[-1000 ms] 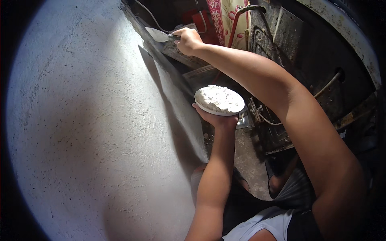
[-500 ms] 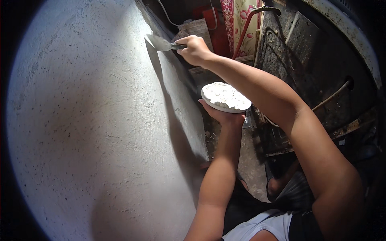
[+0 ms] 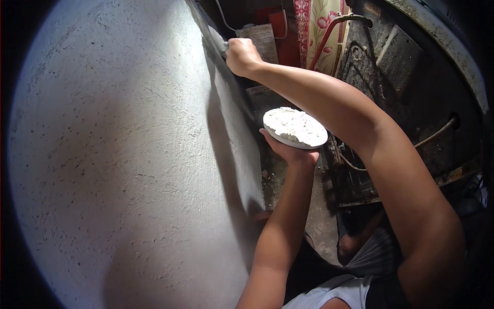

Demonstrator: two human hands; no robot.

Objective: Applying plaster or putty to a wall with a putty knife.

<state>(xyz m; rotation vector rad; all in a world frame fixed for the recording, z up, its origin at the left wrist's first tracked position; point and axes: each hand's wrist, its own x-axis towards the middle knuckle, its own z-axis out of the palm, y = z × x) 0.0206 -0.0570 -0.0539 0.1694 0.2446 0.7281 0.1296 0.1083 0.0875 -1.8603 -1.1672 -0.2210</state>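
My right hand (image 3: 243,55) is closed around the handle of a putty knife (image 3: 218,39), whose blade lies at the far right edge of the white wall (image 3: 123,134). Most of the handle is hidden in my fist. Lower down, a shallow white bowl (image 3: 289,141) heaped with white putty (image 3: 296,125) rests on my left hand (image 3: 293,153), with the thumb up along its near left side. The bowl tilts a little and is held apart from the wall. Small pits and rough trowel marks cover the wall's surface.
To the right stands a dark, dirty metal panel (image 3: 406,67) with a hose (image 3: 437,135) and a red bent pipe (image 3: 323,44). Behind my right hand are a floral panel (image 3: 327,26) and a pale block (image 3: 260,38). Bare floor (image 3: 321,216) shows below.
My right hand has turned, and the putty knife has moved from the wall's face to its far edge. The bowl on my left hand sits slightly further right in view.
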